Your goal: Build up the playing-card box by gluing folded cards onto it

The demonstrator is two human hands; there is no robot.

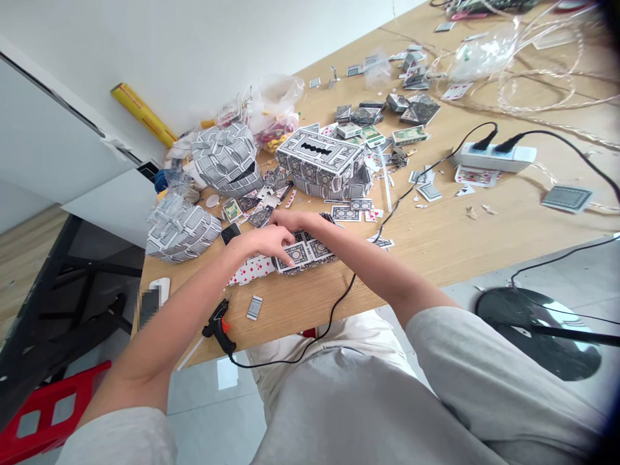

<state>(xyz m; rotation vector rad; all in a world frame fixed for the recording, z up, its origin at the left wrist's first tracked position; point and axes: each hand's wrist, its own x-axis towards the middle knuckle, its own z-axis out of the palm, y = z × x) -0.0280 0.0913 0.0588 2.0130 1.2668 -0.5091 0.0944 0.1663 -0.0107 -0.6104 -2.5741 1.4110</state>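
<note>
My left hand point(277, 243) rests on a piece made of joined playing cards point(317, 250), its fingers apart and a fingertip on a patterned card. Just beyond it, my right hand point(289, 221) reaches left across the far edge of that piece. Its fingers are bent down and partly hidden, and what they touch cannot be made out. Red-pipped card faces point(252, 269) lie to the left of the piece. Behind my hands stands a box covered in cards point(320, 152) with a dark slot in its top. Scattered cards and scraps point(266, 197) lie close by.
A black glue gun point(220, 326) lies near the front edge, its cord crossing the table. A loose card point(254, 307) is beside it. Two card-covered containers point(227, 158) point(183, 229) stand left. A white power strip point(496, 157) and tangled cords are right.
</note>
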